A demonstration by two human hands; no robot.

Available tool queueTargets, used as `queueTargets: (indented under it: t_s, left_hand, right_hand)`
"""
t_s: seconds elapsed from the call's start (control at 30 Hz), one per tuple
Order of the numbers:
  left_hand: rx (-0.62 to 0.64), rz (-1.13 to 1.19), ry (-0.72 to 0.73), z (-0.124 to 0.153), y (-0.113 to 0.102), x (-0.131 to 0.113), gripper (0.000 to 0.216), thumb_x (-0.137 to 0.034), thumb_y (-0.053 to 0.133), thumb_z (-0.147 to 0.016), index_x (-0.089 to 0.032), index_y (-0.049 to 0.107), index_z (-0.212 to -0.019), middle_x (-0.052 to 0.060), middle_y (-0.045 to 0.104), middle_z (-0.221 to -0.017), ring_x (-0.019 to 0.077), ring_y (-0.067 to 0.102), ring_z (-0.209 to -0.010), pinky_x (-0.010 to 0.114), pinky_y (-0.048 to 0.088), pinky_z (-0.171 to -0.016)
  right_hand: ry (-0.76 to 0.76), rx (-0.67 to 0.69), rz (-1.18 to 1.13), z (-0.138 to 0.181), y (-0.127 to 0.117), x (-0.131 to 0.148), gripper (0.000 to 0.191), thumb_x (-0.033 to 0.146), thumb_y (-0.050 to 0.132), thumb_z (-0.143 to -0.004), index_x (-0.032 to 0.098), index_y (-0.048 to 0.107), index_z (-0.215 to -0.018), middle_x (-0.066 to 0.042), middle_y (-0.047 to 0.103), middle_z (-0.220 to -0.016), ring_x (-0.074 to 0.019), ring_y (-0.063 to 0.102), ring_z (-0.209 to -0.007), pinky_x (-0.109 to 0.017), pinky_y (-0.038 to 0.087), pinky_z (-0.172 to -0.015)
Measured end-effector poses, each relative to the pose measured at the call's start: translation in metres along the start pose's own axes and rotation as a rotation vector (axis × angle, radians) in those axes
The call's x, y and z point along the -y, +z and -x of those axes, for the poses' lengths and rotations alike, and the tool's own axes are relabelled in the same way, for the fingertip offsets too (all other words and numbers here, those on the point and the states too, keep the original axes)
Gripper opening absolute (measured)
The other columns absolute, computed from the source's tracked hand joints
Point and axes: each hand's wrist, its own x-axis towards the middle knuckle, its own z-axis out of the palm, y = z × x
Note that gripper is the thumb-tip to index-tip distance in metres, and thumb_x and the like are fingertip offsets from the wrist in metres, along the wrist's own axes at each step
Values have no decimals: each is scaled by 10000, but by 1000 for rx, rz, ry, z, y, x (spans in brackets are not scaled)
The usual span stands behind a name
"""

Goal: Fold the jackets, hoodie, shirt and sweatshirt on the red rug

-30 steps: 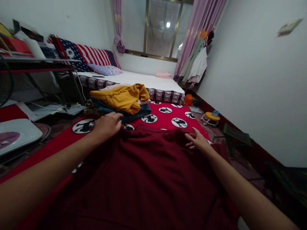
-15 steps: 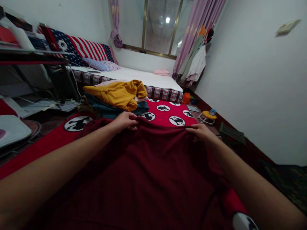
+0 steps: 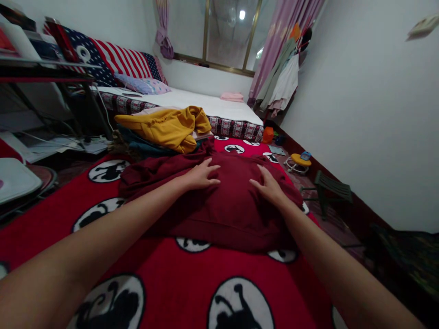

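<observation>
A dark red garment (image 3: pixel 226 205) lies folded over on a red blanket (image 3: pixel 164 288) printed with black-and-white round figures. My left hand (image 3: pixel 200 176) rests flat on the garment's upper left part, fingers spread. On its upper right part my right hand (image 3: pixel 269 185) also lies flat with fingers apart. Neither hand grips the cloth. A sleeve of the garment trails off to the left (image 3: pixel 144 171).
Just beyond the garment is a pile of clothes topped by a yellow garment (image 3: pixel 168 125). Behind it stands a bed with a white sheet (image 3: pixel 206 105). A desk (image 3: pixel 44 75) is at the left, a green stool (image 3: pixel 331 189) and a small yellow toy (image 3: pixel 300 162) at the right.
The garment, spread toward me a second ago, has been folded away from me into a smaller shape. Both hands pinched its far edge, then let go and now lie flat on it.
</observation>
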Motion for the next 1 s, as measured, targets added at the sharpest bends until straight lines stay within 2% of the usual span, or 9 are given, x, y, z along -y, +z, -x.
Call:
queueTargets:
  t_s: [0.1, 0.2, 0.33, 0.47, 0.53, 0.6, 0.77, 0.87, 1.0]
  left_hand:
    - [132, -97, -37, 33, 16, -1, 734, -589, 540, -842, -258, 366, -1474, 162, 183, -1589, 358, 150, -1460, 573, 199, -1136]
    - [113, -159, -81, 58, 28, 1, 679, -608, 434, -893, -271, 361, -1478, 136, 185, -1594, 334, 130, -1469, 548, 188, -1146]
    - [-9, -224, -107, 70, 39, 3, 607, -595, 323, -942, -302, 370, -1472, 80, 221, -1592, 294, 164, -1468, 520, 167, -1159]
    - [-38, -215, -106, 70, 42, 5, 608, -606, 332, -936, -309, 384, -1463, 70, 247, -1585, 285, 191, -1462, 515, 179, -1156]
    - [-46, -197, -105, 70, 41, 7, 609, -613, 339, -931, -310, 394, -1457, 64, 257, -1582, 278, 200, -1460, 509, 187, -1155]
    - [-54, -181, -105, 70, 40, 8, 609, -618, 349, -925, -311, 409, -1447, 59, 268, -1578, 272, 206, -1459, 501, 196, -1154]
    - [-78, -163, -108, 69, 42, 9, 603, -626, 360, -915, -319, 436, -1428, 53, 296, -1568, 266, 229, -1451, 499, 208, -1149]
    - [-80, -160, -119, 67, 42, 9, 603, -634, 356, -911, -332, 438, -1426, 44, 292, -1570, 269, 225, -1452, 500, 204, -1150]
    - [-78, -159, -125, 67, 42, 9, 612, -645, 351, -906, -337, 432, -1428, 35, 286, -1573, 271, 223, -1453, 501, 205, -1150]
  right_hand:
    - [66, 135, 122, 37, 12, 5, 684, 470, 581, -846, 199, 400, -1448, -164, 350, -1527, -323, 279, -1430, -590, 246, -1126]
    - [91, 142, 228, 59, 15, 4, 559, 448, 581, -858, 191, 531, -1352, -169, 394, -1501, -344, 271, -1429, -630, 218, -1113]
    - [-17, -16, 186, 69, 18, -3, 391, 385, 581, -855, 196, 657, -1189, -142, 539, -1393, -305, 404, -1364, -560, 278, -1112]
    - [-77, -288, -31, 74, 15, -6, 303, 316, 540, -830, 171, 702, -1042, -129, 684, -1169, -237, 624, -1100, -408, 450, -990]
    - [-26, -454, -37, 79, 6, -6, 325, 308, 488, -841, 156, 695, -1040, -125, 708, -1083, -222, 655, -990, -364, 485, -912]
    - [110, -510, 99, 86, -8, -7, 342, 352, 467, -856, 167, 701, -1023, -121, 721, -1008, -236, 662, -926, -359, 490, -848]
    - [474, -81, 473, 101, -45, -4, 522, 672, 476, -793, 220, 736, -821, -147, 727, -858, -305, 670, -831, -358, 457, -662]
    - [433, 103, 490, 103, -53, 0, 557, 742, 520, -721, 219, 711, -727, -127, 722, -820, -277, 666, -774, -312, 408, -583]
    - [286, 272, 318, 101, -53, -7, 388, 586, 664, -687, 202, 649, -634, -42, 673, -646, -170, 601, -599, -251, 332, -511]
